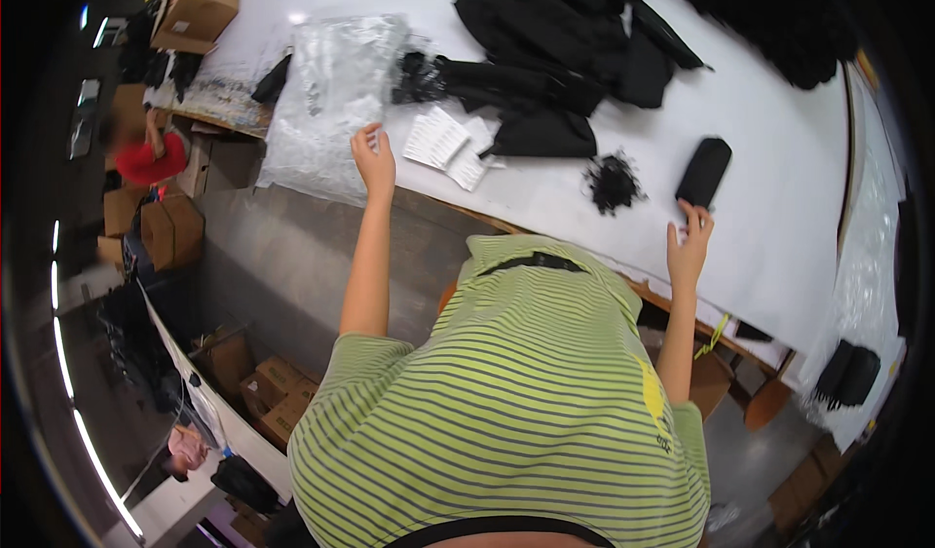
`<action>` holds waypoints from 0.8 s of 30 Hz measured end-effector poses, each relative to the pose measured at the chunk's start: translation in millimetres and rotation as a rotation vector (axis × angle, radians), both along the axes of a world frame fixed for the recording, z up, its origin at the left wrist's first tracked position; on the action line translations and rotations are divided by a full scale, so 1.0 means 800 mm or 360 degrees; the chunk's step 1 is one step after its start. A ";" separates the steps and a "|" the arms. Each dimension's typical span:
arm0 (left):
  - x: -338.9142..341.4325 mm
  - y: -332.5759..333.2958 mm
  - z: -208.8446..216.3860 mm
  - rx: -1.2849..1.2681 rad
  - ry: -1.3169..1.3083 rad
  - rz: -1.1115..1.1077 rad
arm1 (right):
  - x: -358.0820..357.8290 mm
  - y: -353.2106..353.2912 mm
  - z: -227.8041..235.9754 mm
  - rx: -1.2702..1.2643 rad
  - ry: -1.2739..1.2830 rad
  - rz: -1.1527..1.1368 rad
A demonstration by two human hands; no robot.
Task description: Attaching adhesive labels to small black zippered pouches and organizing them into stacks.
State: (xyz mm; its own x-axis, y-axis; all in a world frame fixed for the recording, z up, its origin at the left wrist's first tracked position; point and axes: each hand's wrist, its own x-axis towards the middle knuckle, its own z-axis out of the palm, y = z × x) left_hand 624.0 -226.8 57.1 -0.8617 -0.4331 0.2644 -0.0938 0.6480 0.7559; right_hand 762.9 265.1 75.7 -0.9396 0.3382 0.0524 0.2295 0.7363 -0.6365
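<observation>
My left hand (373, 163) is raised by the near edge of a stack of clear plastic bags (336, 90), fingers loosely bent and apart, with nothing visible in them. To its right lie white sheets or cards (438, 142) with rows of small marks. My right hand (690, 246) reaches to the near end of an oblong black fabric bundle (705, 170), fingertips touching it and thumb held apart. Between my hands sits a small loose heap of thin black pieces (614, 184), too fine to make out. Black garments (575, 46) lie crumpled beyond it.
The white table (769, 246) ends just in front of my body. A large dark pile (769, 17) stands at the far right. Black folded fabric (847, 375) lies on plastic at the right. Cardboard boxes (173, 228) and a person in red (151, 158) are at the left.
</observation>
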 end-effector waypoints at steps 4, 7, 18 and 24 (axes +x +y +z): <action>-0.089 -0.119 -0.013 -0.0500 0.0255 0.0188 | 0.011 -0.041 0.001 -0.0260 -0.0186 -0.0029; -0.137 -0.203 -0.029 -0.0491 -0.0584 0.0317 | 0.018 -0.058 0.015 -0.0373 -0.0272 -0.0109; -0.286 -0.197 0.059 0.0803 -0.0344 -0.0414 | 0.009 -0.082 0.031 -0.0321 -0.0518 -0.0295; -0.319 -0.174 0.018 0.0581 -0.0321 -0.0753 | -0.055 -0.080 0.025 -0.0350 -0.0515 -0.0206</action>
State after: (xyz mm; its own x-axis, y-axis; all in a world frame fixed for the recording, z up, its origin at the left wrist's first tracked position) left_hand 368.8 -366.3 71.7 -0.9996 -0.0247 -0.0165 -0.0243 0.3576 0.9335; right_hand 719.1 200.8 96.0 -0.8447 0.4247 -0.3257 0.5255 0.5427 -0.6553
